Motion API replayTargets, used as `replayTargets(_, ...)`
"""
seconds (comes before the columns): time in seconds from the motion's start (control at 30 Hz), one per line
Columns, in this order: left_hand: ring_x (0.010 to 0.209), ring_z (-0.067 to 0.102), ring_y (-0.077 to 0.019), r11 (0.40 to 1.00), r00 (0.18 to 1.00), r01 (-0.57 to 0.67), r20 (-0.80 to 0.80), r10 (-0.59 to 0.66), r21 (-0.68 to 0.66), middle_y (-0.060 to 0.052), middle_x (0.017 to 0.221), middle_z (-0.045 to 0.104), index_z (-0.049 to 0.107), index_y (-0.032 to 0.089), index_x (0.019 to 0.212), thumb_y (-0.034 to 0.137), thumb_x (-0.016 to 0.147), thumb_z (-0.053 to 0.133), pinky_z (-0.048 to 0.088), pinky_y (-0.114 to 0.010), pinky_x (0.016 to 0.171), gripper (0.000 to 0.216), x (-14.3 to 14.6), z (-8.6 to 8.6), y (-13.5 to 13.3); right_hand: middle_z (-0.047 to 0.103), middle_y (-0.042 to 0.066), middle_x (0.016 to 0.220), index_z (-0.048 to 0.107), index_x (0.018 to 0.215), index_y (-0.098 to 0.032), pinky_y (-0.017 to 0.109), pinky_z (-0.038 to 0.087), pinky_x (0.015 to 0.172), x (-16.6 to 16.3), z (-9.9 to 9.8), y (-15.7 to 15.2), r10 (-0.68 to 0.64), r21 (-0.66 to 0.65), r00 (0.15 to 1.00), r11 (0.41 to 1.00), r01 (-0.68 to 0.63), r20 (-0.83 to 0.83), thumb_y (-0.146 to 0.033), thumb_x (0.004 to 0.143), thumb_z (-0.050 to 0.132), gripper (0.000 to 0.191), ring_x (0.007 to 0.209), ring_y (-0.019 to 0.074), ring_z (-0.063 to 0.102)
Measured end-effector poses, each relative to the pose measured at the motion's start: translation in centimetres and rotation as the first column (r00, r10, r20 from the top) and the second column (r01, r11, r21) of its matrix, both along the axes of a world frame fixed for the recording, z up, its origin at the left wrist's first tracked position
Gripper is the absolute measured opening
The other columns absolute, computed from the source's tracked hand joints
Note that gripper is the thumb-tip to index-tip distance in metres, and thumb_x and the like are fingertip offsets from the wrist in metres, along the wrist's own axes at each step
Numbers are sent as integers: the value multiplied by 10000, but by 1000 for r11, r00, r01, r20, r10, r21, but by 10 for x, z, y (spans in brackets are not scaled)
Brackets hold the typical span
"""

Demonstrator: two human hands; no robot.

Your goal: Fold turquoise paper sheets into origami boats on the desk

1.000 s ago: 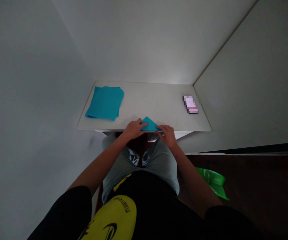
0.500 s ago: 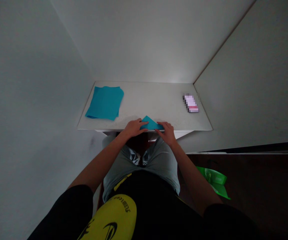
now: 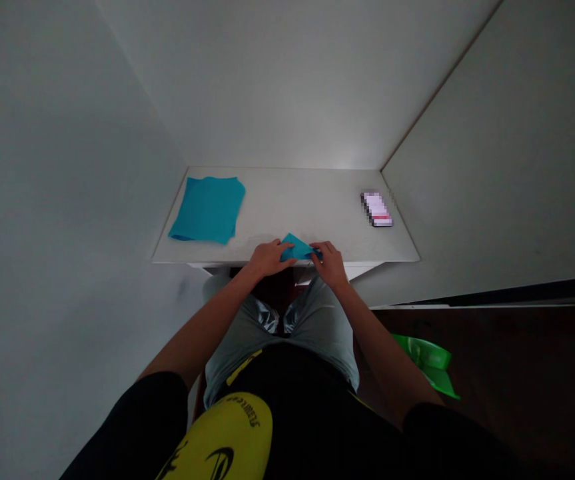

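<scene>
A small folded piece of blue paper [image 3: 296,247] lies at the front edge of the white table [image 3: 297,200], its pointed tip facing away from me. My left hand [image 3: 269,257] grips its left side, thumb at the near edge and fingers on top. At the right end, my right hand [image 3: 329,261] pinches the paper between thumb and fingers. Parts of the paper are covered by the fingers of both hands. To the left on the table lies a stack of blue paper sheets [image 3: 208,209], with edges slightly out of line.
A phone [image 3: 377,209], blurred out, lies at the table's right side. Walls close in the table at the left, back and right. On the dark floor at the lower right is a green plastic object [image 3: 428,360]. My legs are beneath the table's front edge.
My right hand has shifted slightly left and its fingers have closed in on the paper's right end, which now looks narrower. My left hand stays nearly in place. The view has tilted a little.
</scene>
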State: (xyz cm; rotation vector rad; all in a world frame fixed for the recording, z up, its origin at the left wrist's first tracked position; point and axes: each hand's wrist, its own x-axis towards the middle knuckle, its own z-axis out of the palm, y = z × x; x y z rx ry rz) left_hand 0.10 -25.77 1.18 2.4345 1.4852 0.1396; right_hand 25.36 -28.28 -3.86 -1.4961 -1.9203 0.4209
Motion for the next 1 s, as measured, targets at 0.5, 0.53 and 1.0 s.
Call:
replayTargets(0.5,1159,793,-317,994,991,-108,84,106,19,-146,1377,795,539,230,1654,376,1141,483,579,-396,938,537,16,-3,-4,659,116,1148,705,1188,-257,453,597,939,-34,38,5,28,125,983,992,-6,-180,-319,1044,592,193,1073,285,637)
replayTargets(0.53,1176,790,-308,993,988,-117,107,115,17,-131,1387,793,552,253,1648,341,1140,475,584,-395,952,521,16,-3,-4,639,133,1230,670,1287,-254,464,598,959,-37,39,5,18,140,984,990,7,-175,-318,1036,605,268,1125,295,627)
replayTargets(1.0,753,753,-191,958,668,-143,690,279,-249,-44,989,821,584,181,1586,269,1103,447,635,-330,801,510,13,-11,14,570,139,1343,655,1449,-287,504,605,1106,-32,14,20,-15,61,979,998,28,-201,-177,987,540,488,1291,308,628)
